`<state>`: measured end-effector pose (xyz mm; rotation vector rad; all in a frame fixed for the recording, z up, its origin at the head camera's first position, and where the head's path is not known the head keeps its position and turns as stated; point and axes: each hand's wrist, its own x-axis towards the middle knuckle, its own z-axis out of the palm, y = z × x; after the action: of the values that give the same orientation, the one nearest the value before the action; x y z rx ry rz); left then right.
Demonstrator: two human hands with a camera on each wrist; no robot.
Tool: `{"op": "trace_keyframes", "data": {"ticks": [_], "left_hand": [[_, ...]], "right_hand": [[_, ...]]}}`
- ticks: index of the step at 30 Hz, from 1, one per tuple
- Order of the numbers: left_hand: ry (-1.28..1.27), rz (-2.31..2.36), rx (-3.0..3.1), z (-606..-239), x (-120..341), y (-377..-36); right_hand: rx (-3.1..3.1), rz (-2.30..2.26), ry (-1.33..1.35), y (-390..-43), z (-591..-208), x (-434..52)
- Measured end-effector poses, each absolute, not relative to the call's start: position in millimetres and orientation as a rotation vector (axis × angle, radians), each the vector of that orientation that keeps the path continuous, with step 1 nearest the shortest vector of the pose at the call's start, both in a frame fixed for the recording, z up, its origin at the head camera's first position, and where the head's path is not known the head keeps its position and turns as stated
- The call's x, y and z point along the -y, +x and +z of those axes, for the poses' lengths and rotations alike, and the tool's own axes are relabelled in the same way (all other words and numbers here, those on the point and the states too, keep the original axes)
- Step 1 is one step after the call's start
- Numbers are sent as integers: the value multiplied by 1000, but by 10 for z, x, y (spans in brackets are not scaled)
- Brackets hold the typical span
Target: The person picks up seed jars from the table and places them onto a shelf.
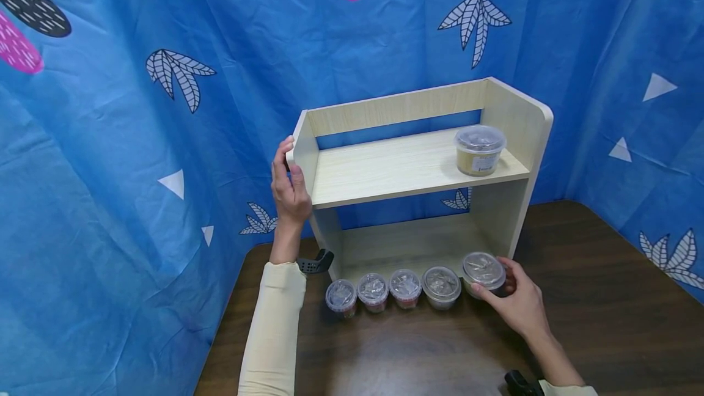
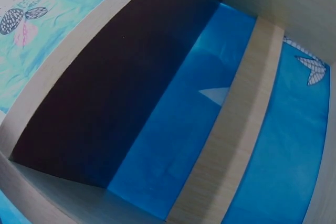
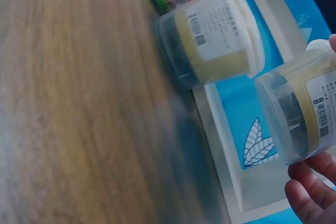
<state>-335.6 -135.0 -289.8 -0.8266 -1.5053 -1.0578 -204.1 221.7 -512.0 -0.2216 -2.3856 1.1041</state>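
My right hand grips a lidded clear plastic tub, its thumb at the near side and fingers round the right. In the right wrist view this tub shows a cream band and barcode label, and its base is raised off the table. Close beside it stands a similar tub. Up at the left, my left hand rests against the side panel of a pale wooden shelf, fingers and thumb pointing upward. That hand is out of sight in the left wrist view.
Several smaller lidded cups, including a left-end cup, stand in a row before the shelf. Another cream-banded tub sits on the upper board's right end. Behind the dark wooden table hangs a blue patterned cloth.
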Motion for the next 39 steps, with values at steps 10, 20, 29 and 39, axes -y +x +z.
{"op": "trace_keyframes", "data": {"ticks": [10,20,29,39], "left_hand": [[-813,-1050,1506,-2885,1340,-3347],[-819,-1060,1513,-2891,1346,-3347],[-813,-1061,1520,-2961,1384,-3466],[-820,-1061,1510,-3134,1485,-3740]], "right_hand": [[2347,1106,-181,-2024,-4999,-2179],[2332,1088,-167,-2024,-4933,-2174],[2339,1088,-151,-1999,-4839,-2156],[2326,1086,-144,-2002,-4761,-2149]]}}
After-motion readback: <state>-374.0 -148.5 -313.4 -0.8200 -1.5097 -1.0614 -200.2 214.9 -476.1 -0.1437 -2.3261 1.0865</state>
